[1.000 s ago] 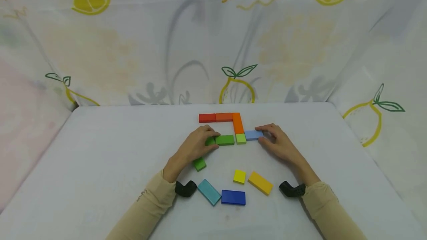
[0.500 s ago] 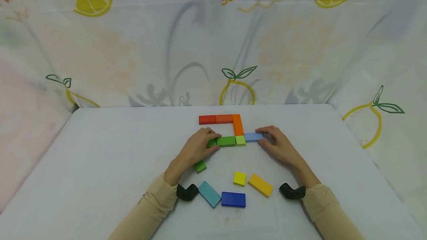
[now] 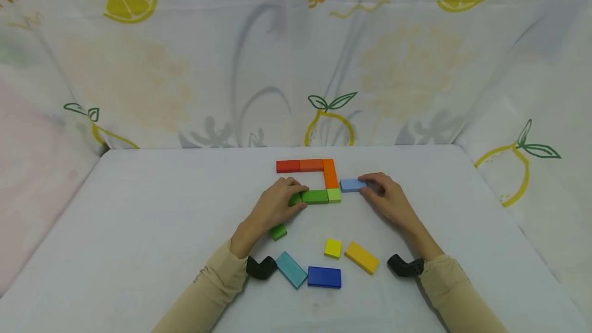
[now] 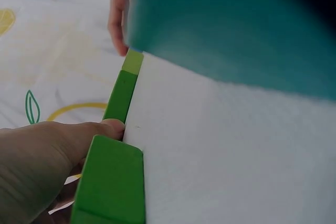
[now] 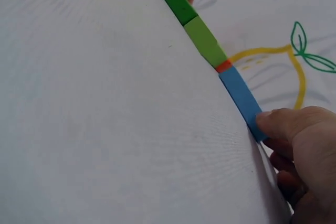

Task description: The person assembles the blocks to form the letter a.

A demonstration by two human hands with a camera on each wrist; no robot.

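My left hand (image 3: 273, 204) pinches the left end of a row of flat blocks, its thumb and fingers at a partly hidden green block (image 3: 295, 199). Right of that, a longer green block (image 3: 315, 197) touches a small lime block (image 3: 334, 196). An orange block (image 3: 330, 173) runs back from the lime one and meets a red-orange block (image 3: 311, 165) and a red block (image 3: 288, 166). Between the thumb and fingers of my right hand (image 3: 390, 202) is a light blue block (image 3: 351, 185), beside the orange block's lower end with a slight gap.
Another green block (image 3: 279, 232) lies under the left wrist. Nearer me are a yellow block (image 3: 333, 248), an amber block (image 3: 362, 258), a teal block (image 3: 292, 270) and a dark blue block (image 3: 324, 277), all on the white table (image 3: 162, 220). A printed cloth hangs behind.
The light blue block has shifted away from me, from beside the lime block to beside the orange one. My left hand and the green blocks slid slightly right, closing the gap to the lime block.
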